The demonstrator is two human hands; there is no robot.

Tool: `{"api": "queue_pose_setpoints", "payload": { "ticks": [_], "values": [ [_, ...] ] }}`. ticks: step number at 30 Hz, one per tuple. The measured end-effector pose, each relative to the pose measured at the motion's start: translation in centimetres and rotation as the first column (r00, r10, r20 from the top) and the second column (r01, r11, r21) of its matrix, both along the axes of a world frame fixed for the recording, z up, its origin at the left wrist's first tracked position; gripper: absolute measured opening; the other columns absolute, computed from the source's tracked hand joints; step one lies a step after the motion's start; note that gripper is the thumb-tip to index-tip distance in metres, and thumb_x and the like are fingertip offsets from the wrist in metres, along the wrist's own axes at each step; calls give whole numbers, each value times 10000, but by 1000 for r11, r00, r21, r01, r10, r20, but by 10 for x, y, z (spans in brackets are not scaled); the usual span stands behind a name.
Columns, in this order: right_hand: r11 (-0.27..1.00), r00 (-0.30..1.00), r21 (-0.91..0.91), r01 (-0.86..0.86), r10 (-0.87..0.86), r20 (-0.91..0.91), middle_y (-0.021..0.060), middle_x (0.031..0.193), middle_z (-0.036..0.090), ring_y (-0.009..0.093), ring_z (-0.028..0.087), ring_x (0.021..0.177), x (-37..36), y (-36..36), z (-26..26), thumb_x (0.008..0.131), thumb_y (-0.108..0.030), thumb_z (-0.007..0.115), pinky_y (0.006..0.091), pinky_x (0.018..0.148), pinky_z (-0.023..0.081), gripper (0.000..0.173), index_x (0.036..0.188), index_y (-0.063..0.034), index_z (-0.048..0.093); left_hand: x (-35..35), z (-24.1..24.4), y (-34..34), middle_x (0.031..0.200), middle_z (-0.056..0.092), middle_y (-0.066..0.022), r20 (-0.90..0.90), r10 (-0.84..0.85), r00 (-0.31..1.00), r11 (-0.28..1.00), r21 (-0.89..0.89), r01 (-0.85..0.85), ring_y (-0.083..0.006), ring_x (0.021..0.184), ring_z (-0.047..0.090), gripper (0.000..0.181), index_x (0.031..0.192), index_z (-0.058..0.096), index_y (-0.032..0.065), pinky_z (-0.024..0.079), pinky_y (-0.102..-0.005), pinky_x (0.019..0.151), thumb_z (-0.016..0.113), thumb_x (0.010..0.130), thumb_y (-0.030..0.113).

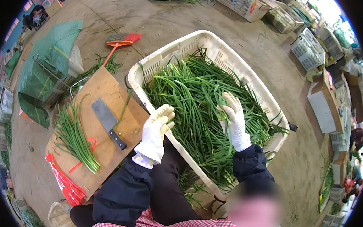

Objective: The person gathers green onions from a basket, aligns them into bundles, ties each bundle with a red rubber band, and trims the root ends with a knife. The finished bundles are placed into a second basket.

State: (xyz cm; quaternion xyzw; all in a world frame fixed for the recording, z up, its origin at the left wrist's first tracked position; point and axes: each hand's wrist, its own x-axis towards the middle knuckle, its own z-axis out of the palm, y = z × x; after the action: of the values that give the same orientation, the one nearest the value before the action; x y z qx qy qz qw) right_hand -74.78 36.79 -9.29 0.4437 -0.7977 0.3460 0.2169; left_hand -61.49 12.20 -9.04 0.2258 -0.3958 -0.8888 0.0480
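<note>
A white plastic crate (206, 34), with slotted walls, stands before me, heaped with long green garlic chives (196, 103). Above the pile, my right hand (234, 122) in a white glove pinches a few chive stalks between thumb and fingers. My left hand (156, 132), gloved too, hovers by the crate's near left rim with its fingers loosely bent and nothing in them. Left of it, a wooden board (101, 84) carries a cleaver (105, 115) with a black handle. A neat bunch of chives (77, 135) lies there across a red tie strip (92, 144).
A bundle of red plastic ties (65, 183) rests on the board's near left edge. Beyond the board lie an orange broom (121, 39) and a crate under a green sheet (50, 59). Several crates (240, 3) line the far right. A blurred patch covers the lower right.
</note>
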Motion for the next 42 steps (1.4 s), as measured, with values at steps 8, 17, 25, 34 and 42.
{"api": "queue_pose_setpoints", "payload": {
  "ticks": [8,17,25,34,42],
  "values": [
    [996,994,-70,-59,65,83,61,1038,631,245,603,1014,49,-12,17,668,-86,765,517,1052,318,473,1092,-95,554,32,36,64,1438,408,-81,-116,-84,990,956,-291,47,-218,1353,346,585,1412,368,27,254,-336,1103,508,850,-49],
    [964,840,-204,-167,248,483,107,885,625,333,587,884,84,-44,49,705,-62,718,409,861,449,279,959,-63,603,40,36,83,1448,386,-88,-395,-111,912,951,-309,-18,-183,1310,388,547,1412,343,-14,254,-324,1107,539,901,10],
    [997,927,-1,-83,78,368,128,822,588,335,576,764,123,-64,51,741,-155,701,416,676,454,379,1073,-33,565,36,24,79,1178,613,-79,-238,222,946,967,-68,-245,-121,1040,574,272,1207,564,0,441,-239,932,516,942,37],
    [928,944,359,-99,-27,330,64,744,603,268,598,670,151,-20,32,767,-230,690,379,640,461,323,1057,-120,601,64,13,34,848,627,-72,8,422,906,829,401,-390,-237,784,616,216,893,571,96,528,-449,822,488,968,281],
    [919,790,380,-102,-158,593,138,859,673,293,655,769,122,66,46,788,-174,662,355,686,513,243,1022,-107,670,90,36,5,705,522,35,-41,504,863,837,270,-476,-108,575,494,187,940,548,127,467,-309,615,493,973,302]
  ]
}}
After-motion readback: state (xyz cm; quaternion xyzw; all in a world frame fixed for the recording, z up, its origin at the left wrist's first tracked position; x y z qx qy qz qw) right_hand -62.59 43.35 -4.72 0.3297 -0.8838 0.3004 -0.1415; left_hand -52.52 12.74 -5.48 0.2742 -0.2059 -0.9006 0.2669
